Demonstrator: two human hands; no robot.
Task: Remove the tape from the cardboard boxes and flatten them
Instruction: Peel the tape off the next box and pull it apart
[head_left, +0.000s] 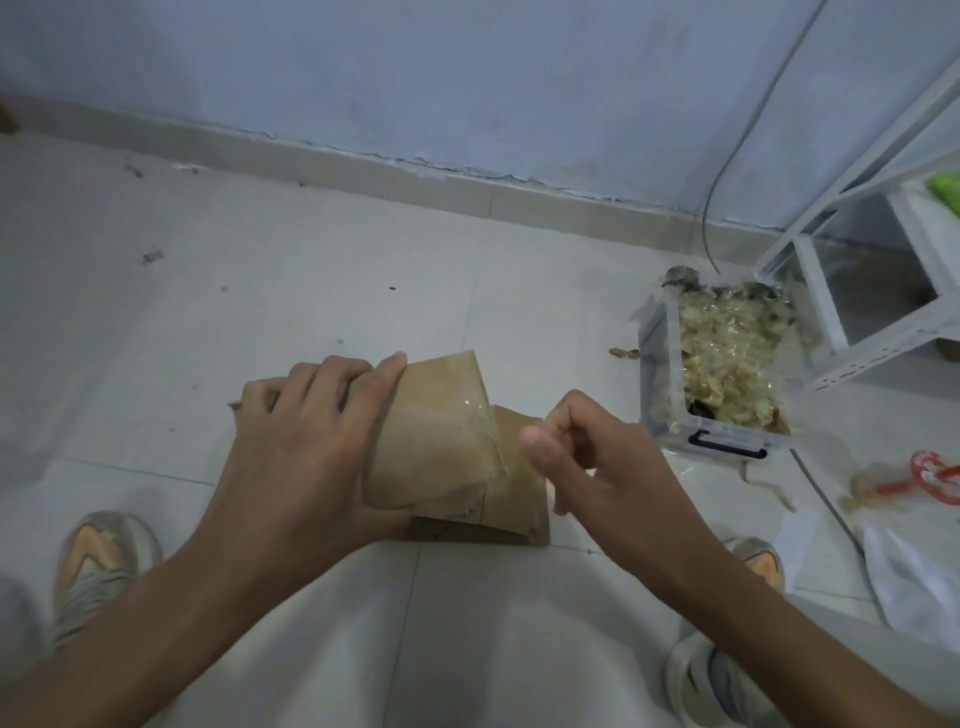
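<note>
1. Holding the cardboard box (441, 441) down on the tiled floor (260, 291), our left hand (306, 441) lies across its 9 o'clock side, with spread fingers (387, 371) wrapped over the top edge.
2. Our right hand (587, 457) sits at 3 o'clock of the box, just beside it. Its fingers are curled toward the thumb in a pinch; whether they have the tape's end between them we cannot tell.
3. The clear tape (491, 428) runs as a glossy, wrinkled strip from 12 o'clock to 6 o'clock along the box's right-hand fold, directly next to the right thumb. The right hand is therefore the nearer one for peeling, and we judge the pull should follow that long axis.
4. The box is matte brown, partly collapsed, with soft rounded corners and one flap angled over another.
5. At 2 o'clock, well apart, a clear plastic bin (660, 374) holds a crumpled mass of yellowish tape scraps (727, 353).
</note>
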